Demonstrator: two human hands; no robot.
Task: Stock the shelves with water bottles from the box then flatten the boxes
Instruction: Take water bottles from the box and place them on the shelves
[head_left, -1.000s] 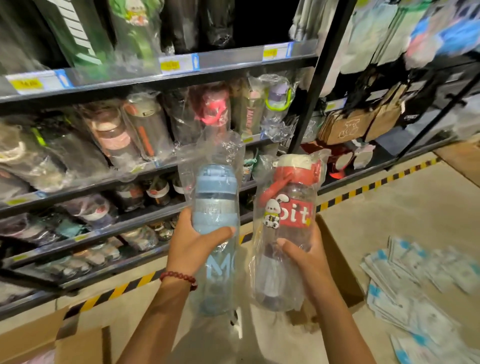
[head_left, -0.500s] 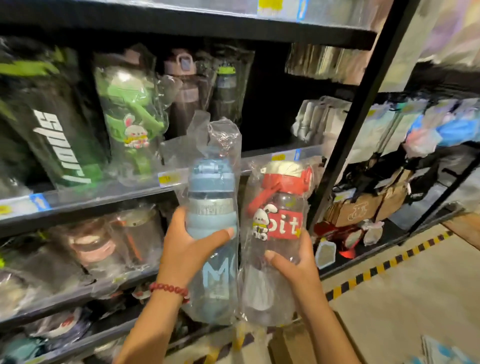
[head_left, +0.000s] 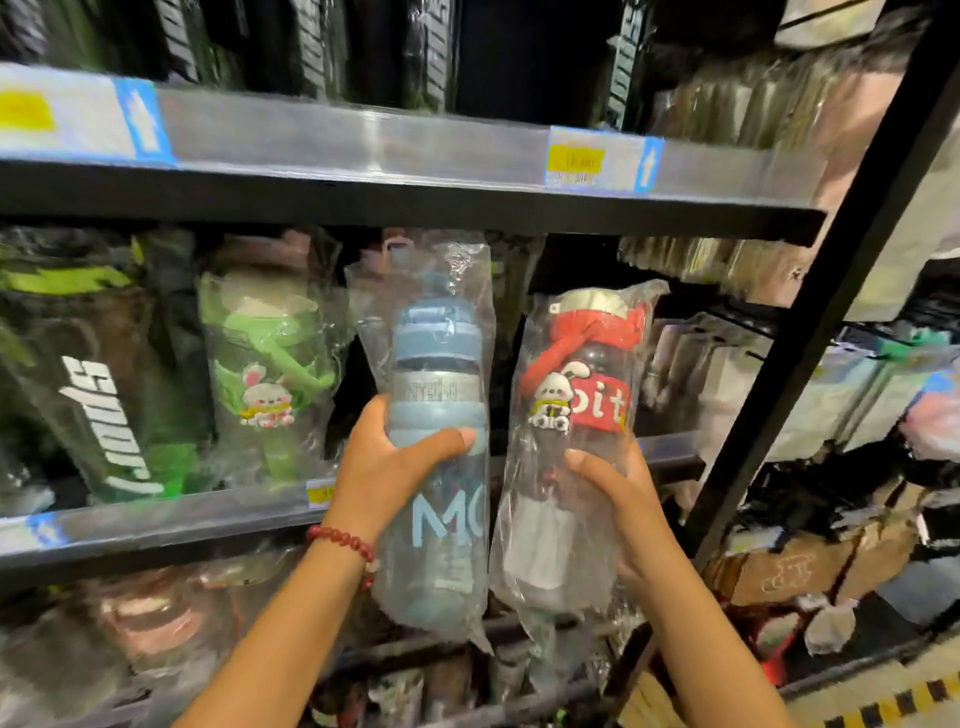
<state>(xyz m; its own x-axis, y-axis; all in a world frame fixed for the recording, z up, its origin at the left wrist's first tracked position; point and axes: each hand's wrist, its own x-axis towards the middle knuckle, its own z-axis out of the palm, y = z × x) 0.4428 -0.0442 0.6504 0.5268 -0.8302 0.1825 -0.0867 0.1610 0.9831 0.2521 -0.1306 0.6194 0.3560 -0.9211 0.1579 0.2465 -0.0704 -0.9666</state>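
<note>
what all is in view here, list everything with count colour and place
blue bottle: one, light blue, in a clear bag, held upright before the middle shelf
red bottle: one, clear with red lid and label, bagged, right of the blue bottle
green bottle: one, green with a rabbit figure, bagged, on the middle shelf at left
black bottle: one, black and green with white lettering, far left on that shelf
shelves: black, with clear price strips
price tags: several, yellow, on the strips
bracelet: one, red beads, on the left wrist
left hand: grips the blue bottle
right hand: grips the red bottle
</note>
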